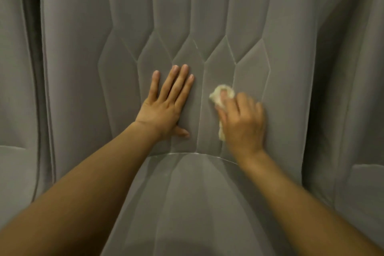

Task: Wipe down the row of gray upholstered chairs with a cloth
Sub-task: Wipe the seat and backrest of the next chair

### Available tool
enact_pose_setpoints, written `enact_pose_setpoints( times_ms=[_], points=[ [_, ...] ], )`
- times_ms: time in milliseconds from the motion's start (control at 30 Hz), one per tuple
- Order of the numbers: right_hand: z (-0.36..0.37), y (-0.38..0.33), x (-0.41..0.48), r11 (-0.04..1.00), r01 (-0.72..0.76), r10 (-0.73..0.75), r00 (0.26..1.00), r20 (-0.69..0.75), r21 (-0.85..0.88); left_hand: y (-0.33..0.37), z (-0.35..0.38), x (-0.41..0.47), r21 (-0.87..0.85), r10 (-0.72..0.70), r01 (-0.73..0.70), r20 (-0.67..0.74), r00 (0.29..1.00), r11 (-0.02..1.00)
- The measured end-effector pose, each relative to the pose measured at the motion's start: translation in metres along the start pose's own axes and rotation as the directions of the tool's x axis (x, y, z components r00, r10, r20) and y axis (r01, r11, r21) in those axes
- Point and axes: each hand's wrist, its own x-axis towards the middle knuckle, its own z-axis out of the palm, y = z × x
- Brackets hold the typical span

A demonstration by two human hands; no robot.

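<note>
A gray upholstered chair with stitched, quilted panels fills the view, its backrest ahead and its seat below. My left hand lies flat on the lower backrest, fingers straight and spread. To its right, my right hand presses a small cream cloth against the backrest. The fingers curl over the cloth, and most of it is hidden under the hand. The right hand is slightly blurred.
Neighbouring gray chairs stand close on the left and right, with a dark narrow gap between the left one and this chair.
</note>
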Motion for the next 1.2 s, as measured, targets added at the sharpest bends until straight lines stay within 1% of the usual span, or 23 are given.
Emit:
enact_pose_setpoints(
  times_ms=[67,100,167,233,300,333,400,433,500,600,667,733,767,833,900,933,1000,1033,1100,1167,1200],
  points=[
    [0.002,-0.01,-0.039,0.997,0.043,-0.048,0.996,0.08,0.062,-0.001,0.002,0.0,-0.012,0.0,0.0,-0.001,1.0,1.0],
    [0.0,-0.011,-0.051,0.994,0.062,-0.073,0.99,0.119,0.092,-0.002,0.001,0.0,-0.012,0.001,-0.001,0.021,1.0,1.0],
    [-0.004,-0.01,-0.055,0.986,0.088,-0.109,0.982,0.153,0.138,-0.003,0.001,-0.001,-0.005,0.007,-0.007,0.048,0.999,1.0],
    [-0.008,-0.009,-0.037,0.982,0.072,-0.091,0.991,0.099,0.177,-0.005,0.003,-0.001,-0.005,0.012,-0.012,0.024,1.0,1.0],
    [-0.009,-0.006,-0.005,0.979,-0.017,0.025,0.999,-0.036,0.203,-0.005,0.004,0.0,-0.015,0.018,-0.018,0.0,1.0,1.0],
    [-0.008,-0.003,0.012,0.975,-0.06,0.083,0.992,-0.1,0.216,-0.005,0.005,0.001,-0.019,0.022,-0.022,-0.005,1.0,1.0],
    [-0.001,0.0,0.031,0.978,-0.101,0.132,0.977,-0.165,0.182,-0.004,0.003,0.0,-0.021,0.04,-0.039,0.016,0.999,0.999],
    [0.004,0.0,0.028,0.987,-0.095,0.115,0.981,-0.156,0.129,-0.004,0.003,0.0,-0.022,0.036,-0.035,0.025,0.999,0.999],
    [0.015,-0.007,0.001,0.998,-0.032,0.037,0.995,-0.096,0.054,-0.004,0.0,0.0,-0.018,0.006,-0.005,0.048,0.999,1.0],
    [0.016,-0.019,-0.046,0.99,0.083,-0.086,0.996,0.026,0.112,-0.002,-0.008,0.001,-0.08,0.005,0.005,0.126,0.992,0.997],
    [0.008,-0.019,-0.05,0.979,0.08,-0.099,0.991,0.094,0.19,-0.001,-0.011,-0.001,-0.102,-0.008,0.026,0.177,0.984,0.994],
    [-0.002,-0.014,-0.029,0.968,0.027,-0.05,0.995,0.088,0.25,-0.002,-0.015,-0.001,-0.085,0.009,0.005,0.171,0.985,0.996],
    [-0.008,-0.011,-0.011,0.96,-0.013,-0.004,0.998,0.063,0.279,-0.002,-0.019,-0.001,-0.077,-0.009,0.022,0.154,0.988,0.997],
    [-0.018,-0.002,0.041,0.951,-0.074,0.089,0.995,-0.037,0.299,-0.005,-0.031,0.008,-0.055,-0.007,0.014,0.114,0.993,0.998],
    [-0.022,0.008,0.102,0.953,-0.113,0.156,0.978,-0.137,0.28,-0.01,-0.048,0.027,-0.085,0.008,-0.001,0.074,0.997,0.996],
    [-0.022,0.014,0.129,0.953,-0.145,0.192,0.968,-0.162,0.265,-0.012,-0.056,0.038,-0.108,-0.023,0.031,0.077,0.997,0.994],
    [-0.019,0.021,0.161,0.958,-0.191,0.226,0.962,-0.15,0.215,-0.019,-0.07,0.061,-0.168,-0.102,0.113,0.076,0.992,0.979],
    [-0.013,0.022,0.16,0.97,-0.174,0.197,0.972,-0.128,0.167,-0.021,-0.072,0.069,-0.184,-0.133,0.146,0.082,0.988,0.972],
    [0.0,0.019,0.132,0.996,-0.047,0.054,0.994,-0.092,0.074,-0.023,-0.072,0.077,-0.186,-0.152,0.172,0.118,0.981,0.967],
    [0.007,0.012,0.092,0.99,0.096,-0.093,0.995,-0.03,0.106,-0.022,-0.072,0.077,-0.17,-0.145,0.169,0.146,0.979,0.971],
    [0.007,0.01,0.076,0.981,0.136,-0.138,0.99,0.008,0.141,-0.021,-0.073,0.076,-0.163,-0.146,0.173,0.164,0.976,0.971]
  ],
)
